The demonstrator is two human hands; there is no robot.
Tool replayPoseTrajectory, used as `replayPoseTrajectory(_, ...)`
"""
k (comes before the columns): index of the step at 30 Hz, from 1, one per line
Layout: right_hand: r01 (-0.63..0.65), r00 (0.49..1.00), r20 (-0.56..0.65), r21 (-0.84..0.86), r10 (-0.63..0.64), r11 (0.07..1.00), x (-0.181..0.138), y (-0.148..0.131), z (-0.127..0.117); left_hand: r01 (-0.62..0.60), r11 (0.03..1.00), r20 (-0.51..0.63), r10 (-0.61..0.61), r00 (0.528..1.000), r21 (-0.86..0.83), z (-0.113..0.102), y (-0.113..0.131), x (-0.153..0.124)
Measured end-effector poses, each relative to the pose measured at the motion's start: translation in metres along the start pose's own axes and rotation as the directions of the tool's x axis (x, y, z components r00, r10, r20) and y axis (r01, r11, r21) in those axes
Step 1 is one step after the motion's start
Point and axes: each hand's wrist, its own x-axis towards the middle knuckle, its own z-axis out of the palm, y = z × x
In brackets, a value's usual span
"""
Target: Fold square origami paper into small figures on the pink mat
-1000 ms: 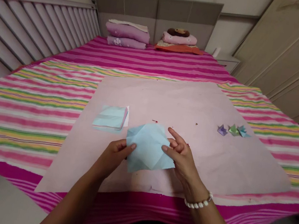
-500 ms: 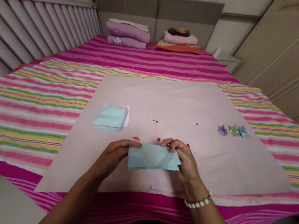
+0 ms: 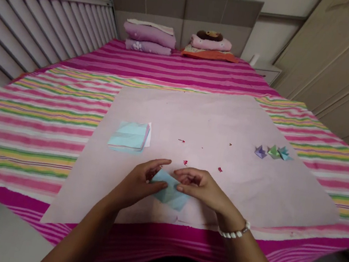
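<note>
A light blue paper, folded small, is held just above a large pale pink sheet spread on the bed. My left hand pinches its left side with thumb and fingers. My right hand grips its right side, fingers curled over the top; a white bead bracelet is on that wrist. Both hands hide much of the paper.
A stack of square papers, blue on top, lies to the left. Three small folded paper figures sit at the right. Tiny red scraps dot the sheet. Folded bedding is at the headboard; a wardrobe stands on the right.
The blue paper went from an open creased sheet to a flat band, then to a smaller folded shape. Both hands closed in toward each other over it.
</note>
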Motion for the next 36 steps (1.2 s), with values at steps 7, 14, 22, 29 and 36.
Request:
replayPoseTrajectory(7, 0.028, 0.977, -0.213, 0.18, 0.011, 0.983, 0.003, 0.005, 0.019, -0.03, 0.962, -0.19, -0.024, 0.981, -0.273, 0.004, -0.004, 0.009)
replayPoseTrajectory(14, 0.008, 0.959, -0.276, 0.265, 0.068, 0.964, 0.002, 0.02, 0.027, 0.116, 0.962, -0.138, -0.154, 0.978, -0.249, 0.013, -0.019, 0.003)
replayPoseTrajectory(22, 0.107, 0.943, -0.331, 0.252, -0.018, 0.962, 0.0, 0.028, 0.03, 0.147, 0.908, -0.209, -0.244, 0.947, -0.393, 0.017, -0.016, 0.009)
replayPoseTrajectory(29, 0.133, 0.952, -0.294, 0.154, -0.084, 0.979, -0.005, 0.03, 0.028, 0.163, 0.876, -0.189, -0.273, 0.943, -0.454, 0.019, -0.009, 0.008)
replayPoseTrajectory(36, 0.207, 0.934, -0.297, -0.001, -0.198, 0.978, -0.004, 0.026, 0.03, 0.21, 0.852, -0.093, -0.288, 0.953, -0.479, 0.018, -0.009, 0.004)
